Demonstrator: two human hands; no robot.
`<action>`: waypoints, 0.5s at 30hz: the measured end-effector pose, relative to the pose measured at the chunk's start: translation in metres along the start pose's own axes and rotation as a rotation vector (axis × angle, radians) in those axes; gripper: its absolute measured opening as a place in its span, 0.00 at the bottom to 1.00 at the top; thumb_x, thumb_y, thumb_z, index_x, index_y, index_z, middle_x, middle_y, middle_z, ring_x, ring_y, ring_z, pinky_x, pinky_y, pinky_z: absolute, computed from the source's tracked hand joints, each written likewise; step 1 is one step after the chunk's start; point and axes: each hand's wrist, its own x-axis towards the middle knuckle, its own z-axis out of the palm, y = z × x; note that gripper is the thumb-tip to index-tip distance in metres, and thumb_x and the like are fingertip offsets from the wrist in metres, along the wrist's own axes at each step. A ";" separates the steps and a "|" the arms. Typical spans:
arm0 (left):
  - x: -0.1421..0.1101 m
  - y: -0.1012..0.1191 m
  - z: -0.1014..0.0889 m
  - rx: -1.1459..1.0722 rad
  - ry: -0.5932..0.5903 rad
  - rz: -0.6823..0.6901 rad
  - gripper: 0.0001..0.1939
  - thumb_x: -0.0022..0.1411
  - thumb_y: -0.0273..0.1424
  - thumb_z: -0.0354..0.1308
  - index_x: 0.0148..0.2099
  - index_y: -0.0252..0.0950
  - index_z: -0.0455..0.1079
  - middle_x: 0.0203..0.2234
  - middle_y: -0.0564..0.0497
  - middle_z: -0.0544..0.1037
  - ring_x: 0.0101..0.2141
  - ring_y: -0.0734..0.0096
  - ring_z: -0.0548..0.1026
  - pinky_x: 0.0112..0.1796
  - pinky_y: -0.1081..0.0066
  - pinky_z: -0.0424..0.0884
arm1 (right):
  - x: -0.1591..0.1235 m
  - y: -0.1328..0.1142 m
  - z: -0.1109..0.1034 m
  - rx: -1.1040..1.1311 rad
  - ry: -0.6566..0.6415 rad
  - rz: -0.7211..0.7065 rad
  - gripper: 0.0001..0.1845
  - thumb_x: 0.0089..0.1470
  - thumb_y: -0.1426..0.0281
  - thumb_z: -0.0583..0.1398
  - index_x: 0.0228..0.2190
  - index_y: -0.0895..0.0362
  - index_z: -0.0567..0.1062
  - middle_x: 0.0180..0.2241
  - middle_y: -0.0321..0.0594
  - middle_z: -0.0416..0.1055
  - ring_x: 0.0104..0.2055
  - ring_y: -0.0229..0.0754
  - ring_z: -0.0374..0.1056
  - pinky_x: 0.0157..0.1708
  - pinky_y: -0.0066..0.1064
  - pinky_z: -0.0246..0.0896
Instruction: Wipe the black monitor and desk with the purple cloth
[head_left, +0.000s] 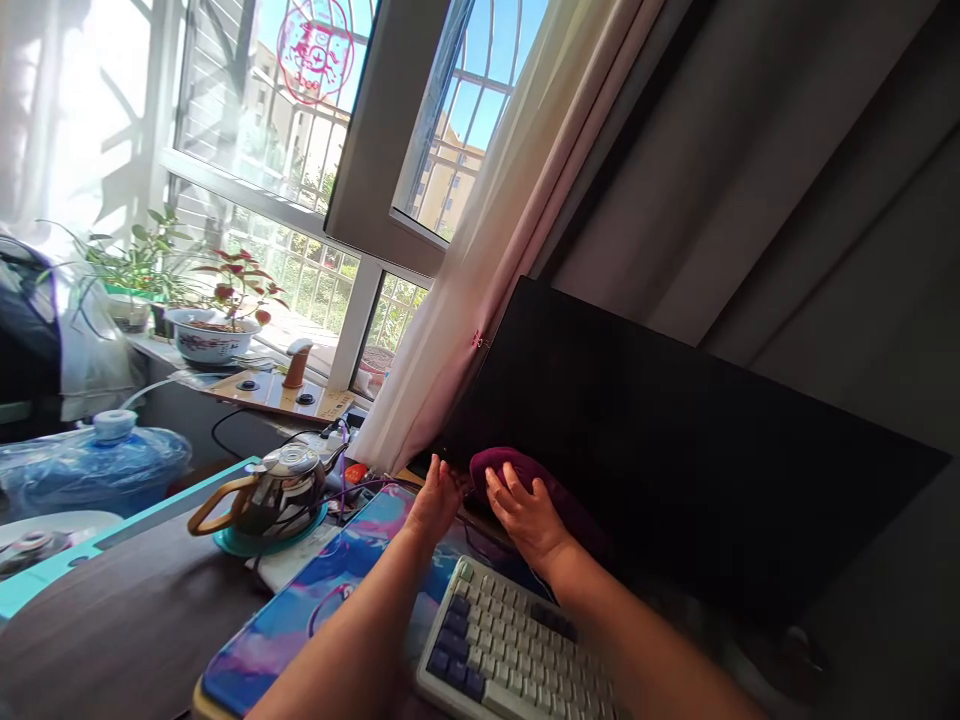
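In front of the lower left part of a large black monitor (675,450), my right hand (525,512) presses on a dark purple cloth (491,462) with its fingers bent over it. The cloth's far side melts into the dark around the screen. To the left, my left hand (436,502) is raised beside the cloth with its fingers pointing up and partly apart. I see nothing in it, though its palm side is partly hidden. Beneath my wrists lies a white keyboard (517,640) with dark blue keys, on a blue and pink desk mat (360,550).
A shiny kettle (289,485) with a wooden handle stands left of the mat, beside cables (345,465). Farther left are a large blue water bottle (112,460) and a potted plant (214,335) by the window. A pale curtain (457,300) hangs beside the monitor.
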 end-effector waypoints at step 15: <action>-0.003 0.001 0.013 -0.566 0.030 -0.156 0.22 0.54 0.41 0.76 0.45 0.42 0.72 0.47 0.45 0.81 0.44 0.58 0.79 0.52 0.58 0.75 | -0.096 0.050 -0.039 -0.208 0.003 -0.082 0.31 0.64 0.82 0.49 0.58 0.45 0.78 0.68 0.32 0.69 0.67 0.49 0.66 0.50 0.43 0.74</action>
